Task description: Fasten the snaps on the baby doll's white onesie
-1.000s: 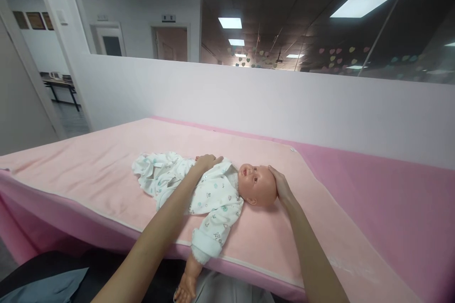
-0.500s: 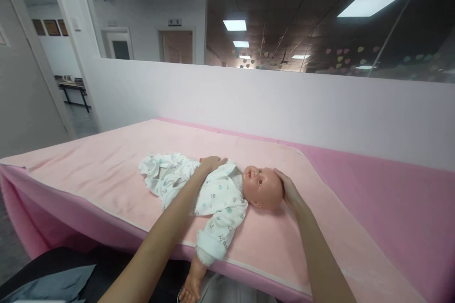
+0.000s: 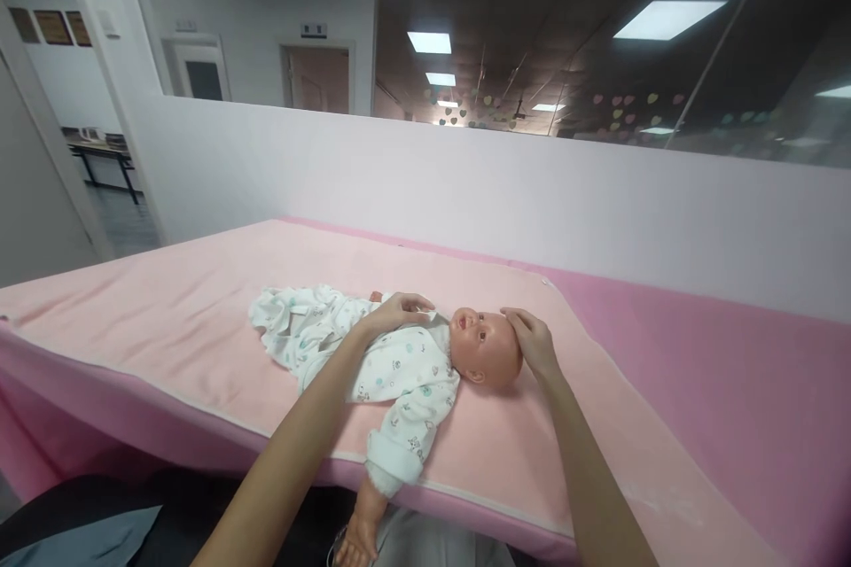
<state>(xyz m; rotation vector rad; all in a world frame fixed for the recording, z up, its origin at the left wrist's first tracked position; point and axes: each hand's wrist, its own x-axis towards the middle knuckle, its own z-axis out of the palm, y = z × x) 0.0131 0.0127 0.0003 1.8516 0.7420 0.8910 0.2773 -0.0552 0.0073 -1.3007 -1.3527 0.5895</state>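
A baby doll lies on its back on a peach-pink blanket, its head to the right. It wears a white printed baby outfit with a cuffed sleeve; the near arm hangs past the table edge. My left hand rests over the far side of the doll's chest, fingers loosely bent and apart at the outfit's upper front. Against the top of the doll's head lies my right hand, fingers stretched out. The doll's far arm is mostly hidden behind my left hand.
A pink cover shows beneath the blanket and drapes over the front edge. A white half wall with glass above stands behind the table. At far left are a door and a dark-legged table.
My left hand has lifted slightly and its fingers have bent near the doll's collar. My right hand stays at the head, its fingers shifted a little. The view has turned slightly right.
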